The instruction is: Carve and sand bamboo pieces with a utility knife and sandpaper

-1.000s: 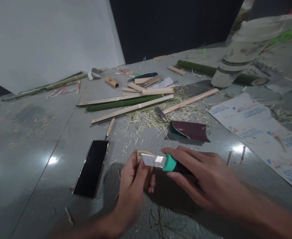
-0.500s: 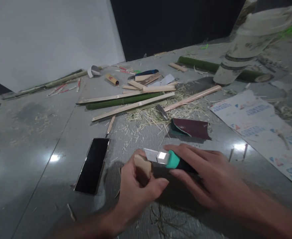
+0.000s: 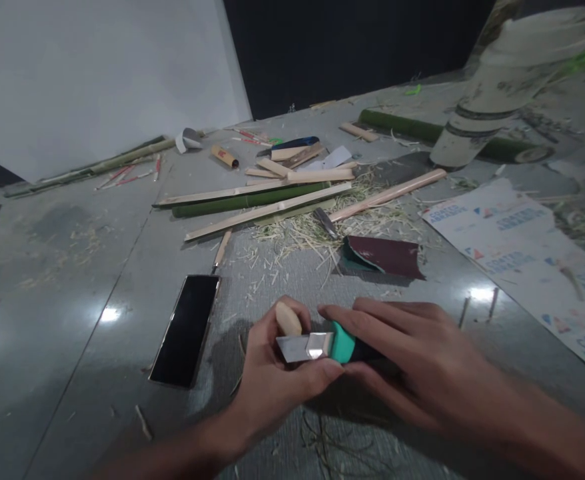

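Observation:
My left hand (image 3: 277, 373) is closed around a small pale piece of wood or bamboo (image 3: 288, 320), most of which the fingers hide. In my right hand (image 3: 417, 360) is a utility knife (image 3: 343, 343) with a teal and black handle. Its bare blade lies level across the near side of the pale piece, pointing left. My left thumb rests just below the blade's metal holder. Beyond the hands lie a curled sheet of sandpaper (image 3: 382, 257) and a hammer (image 3: 387, 195) with a wooden handle.
A dark phone (image 3: 186, 330) lies left of my hands. Past it are bamboo strips (image 3: 267, 212), shavings (image 3: 297, 237) and a short tan tube (image 3: 224, 157). Printed abrasive paper (image 3: 517, 247) is spread at the right, and another person's leg (image 3: 482, 100) stands behind it.
The knife blade has moved down and left, from the piece's top edge to its near side. The pale piece has turned in my left hand, showing a narrower end.

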A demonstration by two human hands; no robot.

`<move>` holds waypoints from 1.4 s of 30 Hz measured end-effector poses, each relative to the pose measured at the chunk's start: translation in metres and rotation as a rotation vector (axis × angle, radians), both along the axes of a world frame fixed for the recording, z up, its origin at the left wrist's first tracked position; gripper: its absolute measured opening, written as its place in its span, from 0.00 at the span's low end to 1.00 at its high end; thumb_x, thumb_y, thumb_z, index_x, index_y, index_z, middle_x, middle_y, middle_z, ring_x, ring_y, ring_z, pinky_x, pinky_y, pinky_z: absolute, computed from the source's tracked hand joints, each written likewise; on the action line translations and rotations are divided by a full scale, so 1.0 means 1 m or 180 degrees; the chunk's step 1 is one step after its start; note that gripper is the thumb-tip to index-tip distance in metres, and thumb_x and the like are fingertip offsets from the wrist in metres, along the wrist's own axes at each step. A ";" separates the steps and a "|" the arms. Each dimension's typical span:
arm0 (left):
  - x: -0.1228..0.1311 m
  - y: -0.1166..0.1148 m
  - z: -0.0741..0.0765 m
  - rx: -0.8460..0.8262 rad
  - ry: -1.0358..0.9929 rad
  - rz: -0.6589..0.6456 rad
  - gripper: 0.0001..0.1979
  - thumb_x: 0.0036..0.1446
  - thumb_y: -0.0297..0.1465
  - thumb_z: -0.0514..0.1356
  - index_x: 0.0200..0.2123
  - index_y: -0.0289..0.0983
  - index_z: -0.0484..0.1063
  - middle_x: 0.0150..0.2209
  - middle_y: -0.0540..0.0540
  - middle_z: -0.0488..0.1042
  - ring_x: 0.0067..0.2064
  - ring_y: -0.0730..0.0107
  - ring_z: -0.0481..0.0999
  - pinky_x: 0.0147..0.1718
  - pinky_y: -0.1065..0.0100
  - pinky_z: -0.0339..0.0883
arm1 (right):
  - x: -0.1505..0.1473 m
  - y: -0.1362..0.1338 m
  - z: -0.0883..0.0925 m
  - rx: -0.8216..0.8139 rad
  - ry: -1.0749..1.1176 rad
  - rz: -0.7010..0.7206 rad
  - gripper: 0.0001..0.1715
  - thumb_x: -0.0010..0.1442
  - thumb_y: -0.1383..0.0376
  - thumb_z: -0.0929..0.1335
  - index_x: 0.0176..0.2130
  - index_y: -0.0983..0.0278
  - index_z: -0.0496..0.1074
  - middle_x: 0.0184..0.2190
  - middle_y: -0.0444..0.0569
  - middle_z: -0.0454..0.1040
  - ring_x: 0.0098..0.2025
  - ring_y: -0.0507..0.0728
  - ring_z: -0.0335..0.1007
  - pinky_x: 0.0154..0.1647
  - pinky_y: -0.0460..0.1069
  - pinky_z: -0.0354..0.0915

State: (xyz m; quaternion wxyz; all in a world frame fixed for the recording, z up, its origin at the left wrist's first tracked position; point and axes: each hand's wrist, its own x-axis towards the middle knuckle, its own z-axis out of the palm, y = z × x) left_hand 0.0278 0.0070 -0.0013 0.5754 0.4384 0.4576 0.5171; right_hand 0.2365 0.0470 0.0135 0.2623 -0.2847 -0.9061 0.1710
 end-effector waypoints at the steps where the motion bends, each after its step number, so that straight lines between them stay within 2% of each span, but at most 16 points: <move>1: 0.000 0.000 0.000 0.0006 -0.0043 -0.0022 0.19 0.49 0.35 0.76 0.31 0.39 0.67 0.28 0.54 0.62 0.28 0.75 0.58 0.26 0.73 0.57 | 0.000 0.000 0.000 -0.0006 -0.0007 0.0022 0.20 0.76 0.59 0.64 0.62 0.64 0.69 0.41 0.51 0.80 0.35 0.56 0.77 0.33 0.50 0.65; 6: -0.001 -0.004 -0.005 -0.0275 -0.0198 -0.0188 0.20 0.51 0.39 0.77 0.32 0.38 0.68 0.30 0.53 0.64 0.31 0.74 0.60 0.30 0.73 0.59 | 0.000 0.001 -0.001 -0.0013 -0.0066 0.0080 0.21 0.77 0.57 0.63 0.63 0.64 0.66 0.40 0.49 0.79 0.36 0.56 0.76 0.34 0.51 0.64; 9: 0.000 -0.005 -0.008 -0.0417 -0.0259 -0.0150 0.22 0.51 0.40 0.77 0.32 0.38 0.67 0.31 0.52 0.65 0.32 0.74 0.62 0.32 0.73 0.62 | -0.002 0.003 0.001 0.0145 -0.0102 0.0006 0.20 0.78 0.57 0.62 0.62 0.64 0.67 0.40 0.49 0.79 0.35 0.56 0.76 0.32 0.51 0.64; 17: 0.001 -0.002 0.001 -0.0513 0.0193 0.0040 0.18 0.54 0.41 0.75 0.36 0.38 0.72 0.28 0.52 0.68 0.30 0.73 0.65 0.30 0.72 0.66 | -0.008 -0.008 0.002 0.0635 -0.0044 -0.0507 0.16 0.78 0.60 0.60 0.58 0.63 0.68 0.41 0.51 0.83 0.32 0.57 0.79 0.28 0.52 0.67; 20: 0.001 -0.003 0.001 -0.0468 0.0347 0.0079 0.16 0.57 0.42 0.73 0.33 0.38 0.73 0.26 0.52 0.67 0.28 0.74 0.63 0.28 0.72 0.63 | -0.011 -0.013 0.002 0.0569 -0.0052 -0.0707 0.16 0.79 0.60 0.60 0.58 0.63 0.68 0.41 0.51 0.83 0.31 0.57 0.80 0.27 0.51 0.68; 23: 0.000 -0.005 -0.004 -0.0307 0.0650 0.0189 0.20 0.61 0.42 0.71 0.27 0.37 0.70 0.24 0.53 0.63 0.27 0.75 0.60 0.26 0.73 0.58 | -0.010 -0.014 0.005 0.0429 -0.0006 -0.0934 0.15 0.79 0.57 0.61 0.56 0.62 0.70 0.39 0.50 0.83 0.29 0.57 0.79 0.25 0.51 0.67; 26: -0.001 -0.004 -0.010 -0.0405 0.0337 0.0101 0.20 0.63 0.46 0.69 0.31 0.38 0.69 0.24 0.55 0.61 0.24 0.78 0.57 0.22 0.75 0.54 | -0.007 -0.010 0.008 0.0303 0.0077 -0.1061 0.14 0.79 0.56 0.61 0.52 0.61 0.71 0.37 0.49 0.82 0.29 0.57 0.79 0.26 0.50 0.66; 28: 0.000 -0.002 -0.013 -0.0425 0.0030 0.0008 0.21 0.67 0.50 0.65 0.35 0.39 0.69 0.24 0.56 0.62 0.23 0.78 0.58 0.22 0.75 0.55 | -0.006 -0.007 0.007 0.0218 0.0125 -0.1032 0.14 0.78 0.56 0.62 0.53 0.60 0.71 0.38 0.48 0.82 0.31 0.56 0.80 0.28 0.49 0.67; 31: 0.003 0.004 -0.016 -0.0241 -0.0274 0.0046 0.22 0.70 0.51 0.62 0.35 0.39 0.69 0.25 0.53 0.66 0.26 0.75 0.65 0.27 0.73 0.62 | -0.004 -0.002 0.001 0.0081 0.0118 -0.0935 0.13 0.78 0.58 0.64 0.55 0.61 0.71 0.40 0.48 0.83 0.33 0.56 0.81 0.30 0.49 0.67; 34: 0.004 0.005 -0.020 -0.0276 -0.0558 0.0155 0.19 0.69 0.49 0.63 0.36 0.40 0.69 0.24 0.56 0.62 0.24 0.78 0.59 0.25 0.75 0.58 | -0.003 0.001 -0.004 -0.0022 0.0135 -0.0889 0.14 0.77 0.59 0.64 0.57 0.61 0.71 0.40 0.48 0.82 0.33 0.56 0.81 0.30 0.49 0.66; 37: -0.001 0.001 -0.021 -0.0294 -0.0439 0.0188 0.16 0.66 0.46 0.68 0.41 0.41 0.71 0.24 0.57 0.58 0.23 0.78 0.53 0.23 0.75 0.53 | -0.003 0.001 -0.004 0.0001 0.0201 -0.0767 0.14 0.76 0.59 0.65 0.57 0.61 0.70 0.42 0.49 0.82 0.35 0.57 0.81 0.32 0.49 0.68; 39: -0.004 -0.001 -0.016 -0.0193 -0.0204 0.0190 0.18 0.60 0.46 0.73 0.40 0.41 0.72 0.27 0.55 0.62 0.26 0.76 0.57 0.26 0.74 0.57 | -0.003 -0.001 -0.003 0.0031 0.0254 -0.0602 0.14 0.75 0.60 0.65 0.57 0.61 0.70 0.43 0.51 0.83 0.37 0.57 0.81 0.34 0.49 0.69; 42: -0.005 -0.002 -0.003 0.0047 -0.0004 0.0067 0.19 0.55 0.45 0.75 0.37 0.40 0.73 0.28 0.53 0.64 0.29 0.74 0.59 0.27 0.72 0.58 | -0.004 -0.003 0.000 0.0055 0.0276 -0.0369 0.14 0.74 0.61 0.65 0.57 0.61 0.70 0.43 0.52 0.83 0.37 0.58 0.81 0.34 0.49 0.70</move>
